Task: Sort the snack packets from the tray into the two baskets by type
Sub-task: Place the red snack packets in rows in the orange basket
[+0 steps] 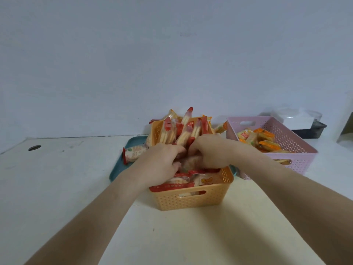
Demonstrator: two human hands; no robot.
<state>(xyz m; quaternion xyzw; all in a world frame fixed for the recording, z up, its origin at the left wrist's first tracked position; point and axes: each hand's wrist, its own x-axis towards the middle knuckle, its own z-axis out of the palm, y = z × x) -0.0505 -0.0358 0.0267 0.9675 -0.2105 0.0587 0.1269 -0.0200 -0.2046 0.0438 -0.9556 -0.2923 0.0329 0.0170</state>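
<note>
Well, orange basket [191, 201]: red packets [186, 131] — pink basket [298, 142]: orange packets [267, 144].

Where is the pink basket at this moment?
In the head view, the pink basket sits on the table at the right, just right of the orange basket, holding orange-ended packets.

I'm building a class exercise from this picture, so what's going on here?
A person's left hand and right hand are down among the red packets in the orange basket, which looks nearly full. The pink basket on the right holds orange packets. One red-ended packet lies on the teal tray, unsorted.
</note>
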